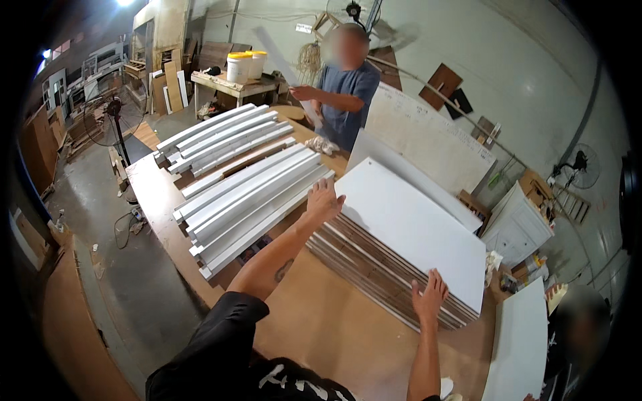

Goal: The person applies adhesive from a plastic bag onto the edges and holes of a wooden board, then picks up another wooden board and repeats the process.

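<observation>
A stack of flat white panels [414,230] with brown edges lies in front of me on the brown worktable [328,311]. My left hand [324,200] is at the stack's left corner, beside the ends of the white strips, fingers stretched and thumb apart. Against the near edge of the top panel rests my right hand [430,294], fingers extended and thumb spread. Neither hand is wrapped round anything. Left of the stack lies a row of long white grooved strips [257,204], with another group of white strips [221,137] beyond it.
Across the table a person [348,93] in a blue shirt holds a long pale strip [275,55]. White boards [414,177] stand upright behind the stack. Another person [582,334] is at the right, beside a white panel [518,344]. White buckets [239,68] stand on a back bench.
</observation>
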The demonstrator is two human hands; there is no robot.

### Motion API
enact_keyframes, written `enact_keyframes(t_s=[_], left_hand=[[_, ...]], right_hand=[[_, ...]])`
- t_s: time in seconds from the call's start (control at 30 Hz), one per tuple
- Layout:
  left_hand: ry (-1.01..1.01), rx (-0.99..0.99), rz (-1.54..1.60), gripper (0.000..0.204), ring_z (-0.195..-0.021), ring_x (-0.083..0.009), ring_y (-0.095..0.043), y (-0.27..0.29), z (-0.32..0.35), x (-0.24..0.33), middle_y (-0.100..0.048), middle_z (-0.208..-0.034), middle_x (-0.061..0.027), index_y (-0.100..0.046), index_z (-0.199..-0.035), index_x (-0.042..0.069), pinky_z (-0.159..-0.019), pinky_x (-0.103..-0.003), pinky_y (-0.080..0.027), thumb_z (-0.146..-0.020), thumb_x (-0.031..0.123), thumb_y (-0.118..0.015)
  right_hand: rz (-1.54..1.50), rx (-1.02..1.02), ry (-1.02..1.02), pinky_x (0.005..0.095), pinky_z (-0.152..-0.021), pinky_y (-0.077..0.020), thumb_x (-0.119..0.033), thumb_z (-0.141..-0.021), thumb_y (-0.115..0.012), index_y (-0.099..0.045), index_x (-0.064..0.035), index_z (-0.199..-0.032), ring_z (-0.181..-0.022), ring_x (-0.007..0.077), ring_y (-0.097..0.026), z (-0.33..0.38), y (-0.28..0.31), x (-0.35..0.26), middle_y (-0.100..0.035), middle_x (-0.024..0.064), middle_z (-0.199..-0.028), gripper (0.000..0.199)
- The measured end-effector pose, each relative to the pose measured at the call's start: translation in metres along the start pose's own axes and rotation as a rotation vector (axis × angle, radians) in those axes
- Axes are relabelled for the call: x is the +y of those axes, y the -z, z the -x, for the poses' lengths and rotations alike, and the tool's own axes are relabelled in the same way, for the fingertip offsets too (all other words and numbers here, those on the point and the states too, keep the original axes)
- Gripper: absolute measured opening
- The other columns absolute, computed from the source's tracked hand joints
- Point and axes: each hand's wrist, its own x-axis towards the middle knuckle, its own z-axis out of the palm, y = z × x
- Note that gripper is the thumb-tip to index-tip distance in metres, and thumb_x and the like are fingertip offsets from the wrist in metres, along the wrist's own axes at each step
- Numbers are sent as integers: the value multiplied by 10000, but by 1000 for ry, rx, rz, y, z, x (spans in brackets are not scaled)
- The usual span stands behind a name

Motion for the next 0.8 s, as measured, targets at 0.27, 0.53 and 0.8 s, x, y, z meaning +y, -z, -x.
enact_keyframes(t_s=[0.27,0.53,0.8], left_hand=[[73,-266,28,569,-1116,-419,-475,-34,2,-6,-477,-1181,-260,-528,-1130,-98,-917,-512,-416,-785,332,-670],[235,-306,14,599,-1062,-438,-482,-17,3,23,-533,-1091,-315,-606,-986,-121,-883,-524,-392,-754,427,-676],[131,-239,42,776,-1034,-482,-509,23,54,-14,-557,-1037,-334,-567,-1017,-152,-869,-541,-421,-762,577,-644]], right_hand=[[299,240,-712,484,-1045,-311,-430,-866,-581,-569,3,-1183,-1286,377,-385,33,32,122,-470,246,-1332,536],[-94,190,-688,427,-878,-453,-404,-819,-640,-575,66,-1125,-1017,374,-588,32,36,213,-618,236,-1057,564],[-78,188,-741,451,-862,-455,-433,-847,-606,-597,21,-1125,-983,358,-599,70,85,171,-631,212,-1043,532]])
